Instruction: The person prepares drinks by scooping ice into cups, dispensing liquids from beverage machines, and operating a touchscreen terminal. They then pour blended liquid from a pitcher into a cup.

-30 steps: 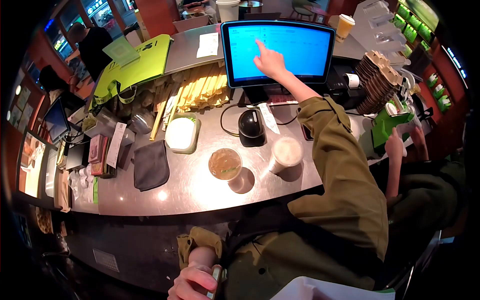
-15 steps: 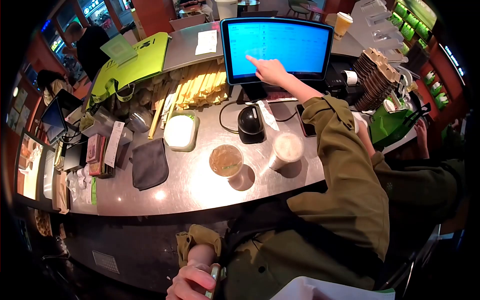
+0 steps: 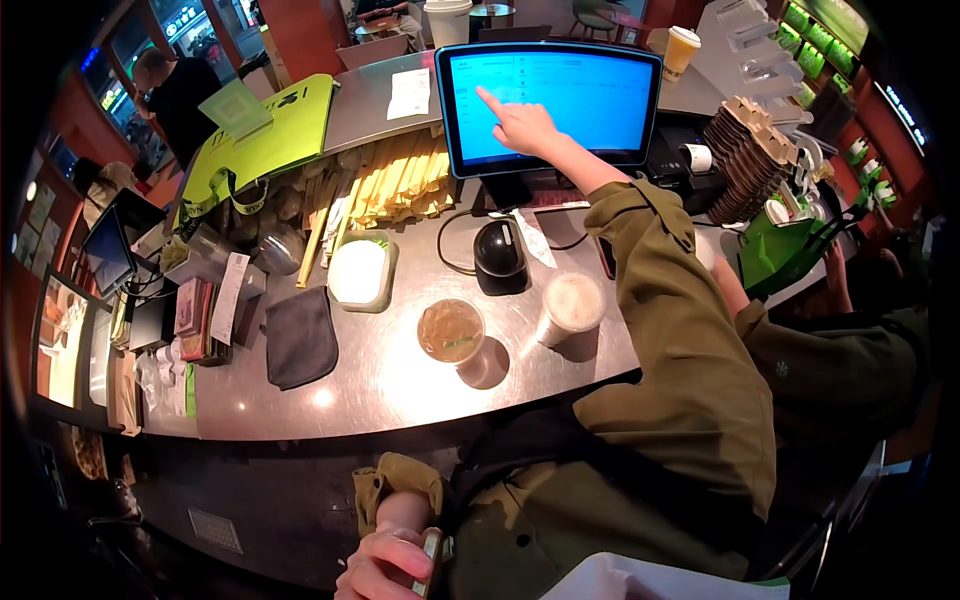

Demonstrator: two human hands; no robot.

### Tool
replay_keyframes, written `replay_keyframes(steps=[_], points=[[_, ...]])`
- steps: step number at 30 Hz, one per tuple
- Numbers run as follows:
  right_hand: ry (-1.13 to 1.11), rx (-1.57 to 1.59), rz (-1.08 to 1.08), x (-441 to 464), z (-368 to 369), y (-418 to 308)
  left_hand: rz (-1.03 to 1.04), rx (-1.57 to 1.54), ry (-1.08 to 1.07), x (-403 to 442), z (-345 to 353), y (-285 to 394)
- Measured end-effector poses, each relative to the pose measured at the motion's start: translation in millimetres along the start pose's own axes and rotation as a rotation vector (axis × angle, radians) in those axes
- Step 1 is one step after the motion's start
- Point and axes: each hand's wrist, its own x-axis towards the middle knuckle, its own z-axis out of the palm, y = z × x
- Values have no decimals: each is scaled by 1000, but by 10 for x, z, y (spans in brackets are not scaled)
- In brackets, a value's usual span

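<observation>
My right hand (image 3: 525, 128) reaches over the counter to the touchscreen monitor (image 3: 600, 100), which shows a bright blue display. Its index finger is stretched out at the left part of the screen; nothing is held. Low in the view, my left hand (image 3: 385, 566) is closed around a slim, phone-like object (image 3: 432, 556), mostly hidden by the fingers. Below the monitor stands a black dome-shaped scanner (image 3: 499, 252). Nearer me are a clear cup of brown drink (image 3: 450, 330) and a cup with a pale foamy top (image 3: 573, 300).
On the steel counter (image 3: 390, 400) lie a folded dark cloth (image 3: 301, 338) and a white-topped tub (image 3: 361, 272). Paper-wrapped straws (image 3: 405, 180) fill the shelf behind. Cup carriers (image 3: 750, 155) are stacked at right, near a green bag (image 3: 780, 250) and another person's sleeve (image 3: 840, 370).
My right hand has shifted left and slightly up across the screen, its index finger still extended. The left hand keeps its grip. The camera view has shifted slightly.
</observation>
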Motion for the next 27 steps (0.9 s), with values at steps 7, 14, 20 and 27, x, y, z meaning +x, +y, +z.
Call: replay_keyframes(steps=[7,14,20,27], points=[[-83,-25,-84,-244,-30,-43,8,13,0,-17,-8,16],[-90,-25,-112,-326,-35,11,19,13,-19,-12,-16,32],[-115,-58,-34,-304,36,-27,27,21,-28,-28,-17,83],[-156,-90,-165,-351,91,-37,45,61,-44,-71,3,142]])
